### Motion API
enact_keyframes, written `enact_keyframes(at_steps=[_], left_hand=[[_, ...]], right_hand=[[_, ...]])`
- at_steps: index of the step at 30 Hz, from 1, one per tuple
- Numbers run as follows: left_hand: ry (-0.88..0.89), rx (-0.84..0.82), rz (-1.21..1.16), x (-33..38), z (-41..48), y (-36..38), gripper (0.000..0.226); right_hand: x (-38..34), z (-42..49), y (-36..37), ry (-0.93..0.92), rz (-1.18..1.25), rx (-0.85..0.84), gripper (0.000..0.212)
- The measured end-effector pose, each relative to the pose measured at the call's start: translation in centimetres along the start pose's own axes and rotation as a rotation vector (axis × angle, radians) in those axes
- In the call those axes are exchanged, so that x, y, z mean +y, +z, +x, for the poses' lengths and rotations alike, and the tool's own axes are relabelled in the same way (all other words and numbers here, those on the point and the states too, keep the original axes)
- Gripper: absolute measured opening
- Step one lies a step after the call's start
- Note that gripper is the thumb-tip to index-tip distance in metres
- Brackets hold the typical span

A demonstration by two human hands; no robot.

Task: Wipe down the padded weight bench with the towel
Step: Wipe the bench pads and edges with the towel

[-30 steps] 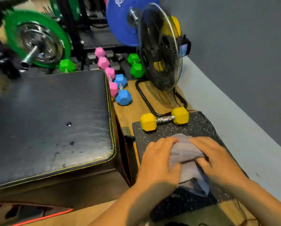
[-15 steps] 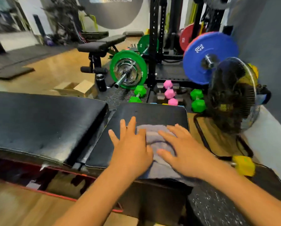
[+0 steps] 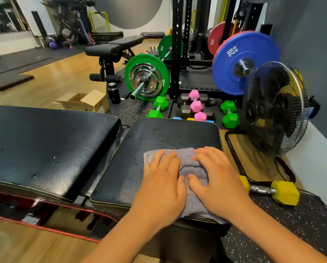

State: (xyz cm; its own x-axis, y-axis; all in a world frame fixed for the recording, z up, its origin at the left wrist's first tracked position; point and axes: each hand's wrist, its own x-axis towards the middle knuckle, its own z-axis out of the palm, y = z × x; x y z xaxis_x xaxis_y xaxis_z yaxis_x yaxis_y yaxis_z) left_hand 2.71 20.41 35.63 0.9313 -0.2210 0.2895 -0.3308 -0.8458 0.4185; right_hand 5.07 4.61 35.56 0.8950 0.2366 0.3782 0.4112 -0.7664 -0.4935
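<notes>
- The grey towel [image 3: 187, 164] lies on the near right part of the bench's square padded surface [image 3: 168, 135], and its near edge hangs over the front rim.
- The left hand [image 3: 162, 185] lies flat on the towel's left half. Its fingers [image 3: 156, 160] are stretched out and slightly spread — they grip nothing and only press down.
- The right hand [image 3: 215, 179] presses on the towel's right half with its fingers loosely extended, not curled round the cloth.
- The towel bunches into a fold between the two hands.
- Water droplets dot the bare surface to the left of the towel and beyond it.
- A longer black pad [image 3: 45, 145] lies to the left across a narrow gap — it carries droplets too.
- A floor fan [image 3: 274, 109] stands to the right, with a yellow dumbbell [image 3: 284, 192] near its base.
</notes>
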Motion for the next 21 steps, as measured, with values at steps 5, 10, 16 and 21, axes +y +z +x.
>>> enact_keyframes(at_steps=[5,10,16,21], left_hand=[[0.01,0.12,-0.13,-0.4,0.4,0.1,0.025],[0.075,0.153,-0.141,-0.6,-1.5,0.0,0.034],[0.095,0.041,-0.256,0.4,-4.0,-0.7,0.042],[-0.005,0.168,-0.293,-0.1,-0.4,-0.3,0.054]], right_hand=[[-0.5,0.9,-0.1,-0.002,0.037,0.01,0.029],[-1.0,-0.1,-0.6,-0.047,-0.061,0.061,0.034],[-1.8,-3.8,-1.7,-0.099,-0.118,0.049,0.026],[0.3,-0.5,-0.8,-0.019,-0.027,0.062,0.039]])
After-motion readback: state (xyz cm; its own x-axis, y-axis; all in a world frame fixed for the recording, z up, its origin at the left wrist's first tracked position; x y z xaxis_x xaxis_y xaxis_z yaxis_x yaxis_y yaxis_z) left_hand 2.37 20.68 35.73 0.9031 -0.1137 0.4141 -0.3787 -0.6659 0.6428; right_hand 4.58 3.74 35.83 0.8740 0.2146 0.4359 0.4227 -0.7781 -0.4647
